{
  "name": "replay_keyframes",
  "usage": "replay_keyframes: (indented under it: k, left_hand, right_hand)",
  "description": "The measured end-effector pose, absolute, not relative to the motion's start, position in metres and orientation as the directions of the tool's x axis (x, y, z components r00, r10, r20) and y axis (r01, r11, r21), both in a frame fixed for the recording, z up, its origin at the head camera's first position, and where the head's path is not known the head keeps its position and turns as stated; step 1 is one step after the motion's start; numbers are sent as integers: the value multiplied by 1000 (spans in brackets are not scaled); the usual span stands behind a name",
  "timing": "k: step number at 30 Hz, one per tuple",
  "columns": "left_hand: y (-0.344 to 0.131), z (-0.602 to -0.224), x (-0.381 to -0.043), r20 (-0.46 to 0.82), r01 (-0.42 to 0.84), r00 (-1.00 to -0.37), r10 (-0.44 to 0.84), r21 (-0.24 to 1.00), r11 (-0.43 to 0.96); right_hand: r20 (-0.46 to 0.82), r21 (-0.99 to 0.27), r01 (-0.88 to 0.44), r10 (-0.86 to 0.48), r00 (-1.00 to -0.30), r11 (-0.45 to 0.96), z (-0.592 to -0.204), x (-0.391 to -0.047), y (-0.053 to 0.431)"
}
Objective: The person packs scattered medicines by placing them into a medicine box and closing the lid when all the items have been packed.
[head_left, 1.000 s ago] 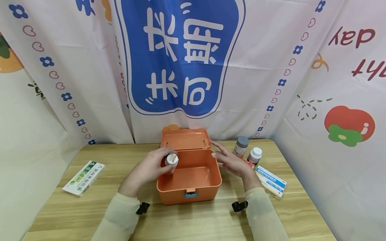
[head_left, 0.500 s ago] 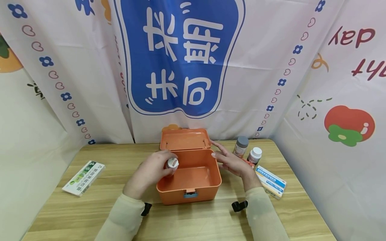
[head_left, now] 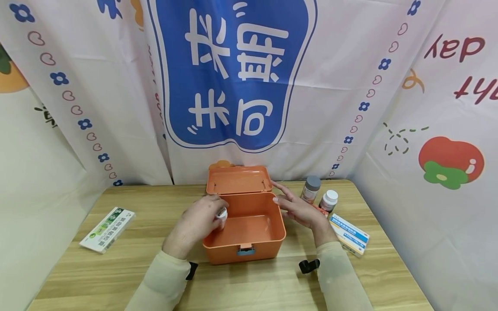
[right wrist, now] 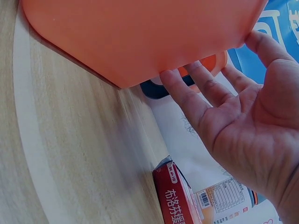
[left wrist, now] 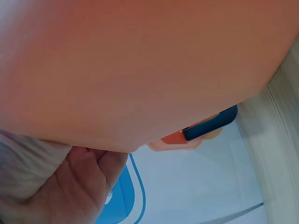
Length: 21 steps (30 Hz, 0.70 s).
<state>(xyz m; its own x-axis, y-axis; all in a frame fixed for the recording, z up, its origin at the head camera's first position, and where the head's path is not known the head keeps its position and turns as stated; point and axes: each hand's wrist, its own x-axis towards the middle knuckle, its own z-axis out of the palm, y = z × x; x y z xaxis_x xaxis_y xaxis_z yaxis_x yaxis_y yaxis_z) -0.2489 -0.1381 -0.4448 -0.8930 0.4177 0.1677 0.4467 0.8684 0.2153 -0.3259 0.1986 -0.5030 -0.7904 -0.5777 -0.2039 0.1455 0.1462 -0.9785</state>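
An orange lidded box (head_left: pixel 244 255) stands on the table with its lid tipped back. Inside its left part, my left hand (head_left: pixel 198 219) grips a small white-capped bottle (head_left: pixel 222 214), whose lower part the fingers and thumb partly cover. In the left wrist view the box wall hides the fingers of the left hand (left wrist: pixel 79 186) and the bottle. My right hand (head_left: pixel 299 211) rests its fingertips against the right side and rim of the box. The right wrist view shows the fingers of that hand (right wrist: pixel 243 112) spread and fairly straight along the orange wall (right wrist: pixel 140 42).
Right of the box stand a grey-capped bottle (head_left: pixel 311 189) and a white-capped bottle (head_left: pixel 328 200). A red medicine box (right wrist: pixel 174 193) lies beside them, and a blue-and-white medicine box (head_left: pixel 349 234) lies nearer. A green-and-white flat box (head_left: pixel 107 230) lies at the left. Printed cloth (head_left: pixel 327 108) hangs behind.
My left hand has moved slightly right and lower into the box, and the bottle now sits deeper, more covered by the fingers. The right hand has kept its place.
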Motion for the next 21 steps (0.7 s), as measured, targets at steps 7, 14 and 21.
replay_keyframes:
  k: [7, 14, 21]
  left_hand:
    - [-140, -444, -247, 179, 447, -893, 412, 254, 858]
    - [-147, -441, -248, 217, 460, -887, 407, 351, 816]
    - [-156, -434, -249, 218, 420, -907, 361, 398, 816]
  right_hand:
    - [-202, -979, 147, -578, -791, 142, -504, -327, 199]
    - [-205, -978, 152, -577, -790, 140, -503, -327, 198]
    - [-208, -978, 156, -577, -790, 139, -502, -326, 198]
